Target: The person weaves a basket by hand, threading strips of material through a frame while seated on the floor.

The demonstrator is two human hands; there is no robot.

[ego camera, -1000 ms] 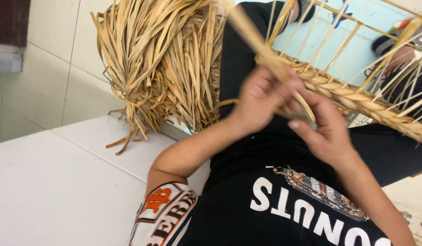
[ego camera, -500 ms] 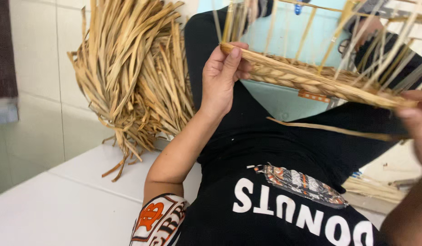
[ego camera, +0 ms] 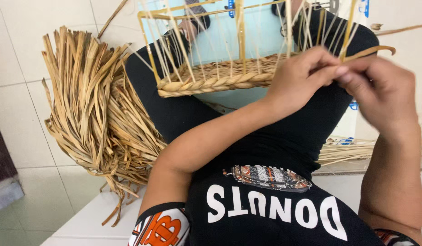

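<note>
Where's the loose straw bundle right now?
Head view, left side: the straw bundle lies on the tiled floor beside the person's leg, left of the woven basket.

left hand and right hand raised, fingertips pinched together, forearms angled inward.

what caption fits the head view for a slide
Both hands pinch a straw strand at a half-woven basket beside a straw bundle.
</note>
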